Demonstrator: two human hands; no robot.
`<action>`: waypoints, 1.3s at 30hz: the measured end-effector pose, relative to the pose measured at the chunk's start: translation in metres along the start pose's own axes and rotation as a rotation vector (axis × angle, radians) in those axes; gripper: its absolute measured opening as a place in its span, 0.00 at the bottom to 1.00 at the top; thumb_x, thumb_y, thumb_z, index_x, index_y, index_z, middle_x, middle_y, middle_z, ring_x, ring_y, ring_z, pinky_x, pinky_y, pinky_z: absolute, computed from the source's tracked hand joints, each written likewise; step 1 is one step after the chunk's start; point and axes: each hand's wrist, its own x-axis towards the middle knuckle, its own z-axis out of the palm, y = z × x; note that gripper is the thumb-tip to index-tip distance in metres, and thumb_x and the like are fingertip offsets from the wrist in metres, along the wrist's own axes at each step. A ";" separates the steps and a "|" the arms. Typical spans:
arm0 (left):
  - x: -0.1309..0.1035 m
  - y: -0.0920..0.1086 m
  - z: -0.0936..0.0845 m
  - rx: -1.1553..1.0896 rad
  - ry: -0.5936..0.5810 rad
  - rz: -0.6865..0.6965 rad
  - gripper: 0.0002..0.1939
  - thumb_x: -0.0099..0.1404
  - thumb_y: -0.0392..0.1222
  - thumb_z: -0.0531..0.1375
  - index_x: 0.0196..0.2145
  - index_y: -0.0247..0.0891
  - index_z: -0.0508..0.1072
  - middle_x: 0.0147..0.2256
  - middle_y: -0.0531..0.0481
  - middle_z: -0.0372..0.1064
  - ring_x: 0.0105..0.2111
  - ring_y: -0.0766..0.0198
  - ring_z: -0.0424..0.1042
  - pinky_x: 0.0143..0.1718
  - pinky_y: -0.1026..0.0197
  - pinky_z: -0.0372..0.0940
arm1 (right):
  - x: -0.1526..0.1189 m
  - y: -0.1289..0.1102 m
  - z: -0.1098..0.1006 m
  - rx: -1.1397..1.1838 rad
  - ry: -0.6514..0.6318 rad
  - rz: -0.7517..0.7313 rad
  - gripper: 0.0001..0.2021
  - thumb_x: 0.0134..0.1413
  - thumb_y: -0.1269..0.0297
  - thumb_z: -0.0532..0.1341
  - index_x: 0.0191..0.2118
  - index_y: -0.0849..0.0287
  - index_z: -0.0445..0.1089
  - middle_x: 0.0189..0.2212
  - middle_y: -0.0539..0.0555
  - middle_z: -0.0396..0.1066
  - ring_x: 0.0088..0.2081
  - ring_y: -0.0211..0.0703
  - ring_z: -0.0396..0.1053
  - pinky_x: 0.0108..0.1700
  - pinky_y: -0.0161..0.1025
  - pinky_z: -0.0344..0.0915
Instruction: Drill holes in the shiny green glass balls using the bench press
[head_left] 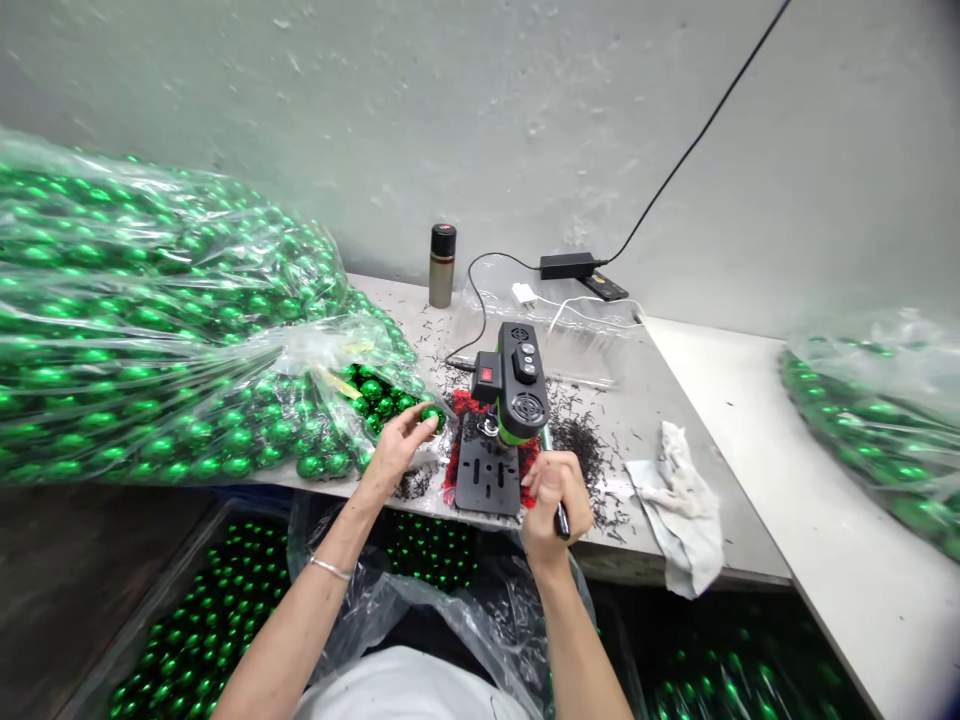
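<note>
My left hand (401,445) pinches a shiny green ball (433,415) between thumb and fingers, at the torn mouth of a clear plastic bag (307,345) full of such balls. My right hand (556,500) is closed around a slim stick-like tool (562,522) with a black end; its pale shaft shows above the fist, and its tip is hidden behind the machine. Between the hands stands a small black machine (523,375) with round vents and a red switch. Its slotted black base plate (487,480) lies on something red (452,470).
Short black scraps (581,445) litter the table (660,385). Behind are a tumbler (442,265), a power adapter (567,265) with cables, and a clear plastic tray (585,350). A crumpled cloth (679,510) hangs over the front edge. More green balls (431,550) lie in plastic below.
</note>
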 end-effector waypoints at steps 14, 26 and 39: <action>-0.023 -0.033 0.070 0.074 -0.082 0.037 0.17 0.63 0.42 0.64 0.49 0.38 0.72 0.48 0.42 0.78 0.51 0.54 0.76 0.55 0.50 0.69 | 0.002 -0.001 -0.002 -0.033 -0.024 -0.017 0.16 0.65 0.72 0.52 0.24 0.56 0.58 0.25 0.48 0.62 0.27 0.36 0.63 0.28 0.37 0.62; -0.029 -0.049 0.077 0.525 -0.045 0.379 0.16 0.64 0.45 0.67 0.49 0.42 0.77 0.46 0.44 0.79 0.47 0.52 0.74 0.55 0.45 0.64 | 0.001 -0.002 -0.001 -0.008 -0.020 -0.030 0.15 0.64 0.73 0.52 0.25 0.56 0.59 0.25 0.48 0.63 0.28 0.36 0.63 0.29 0.36 0.61; -0.031 -0.049 0.076 0.493 -0.061 0.462 0.16 0.64 0.47 0.68 0.48 0.41 0.78 0.44 0.44 0.79 0.45 0.52 0.74 0.52 0.48 0.65 | -0.039 0.042 0.003 -0.032 0.018 -0.182 0.15 0.67 0.68 0.48 0.27 0.55 0.60 0.28 0.49 0.64 0.28 0.37 0.65 0.41 0.46 0.69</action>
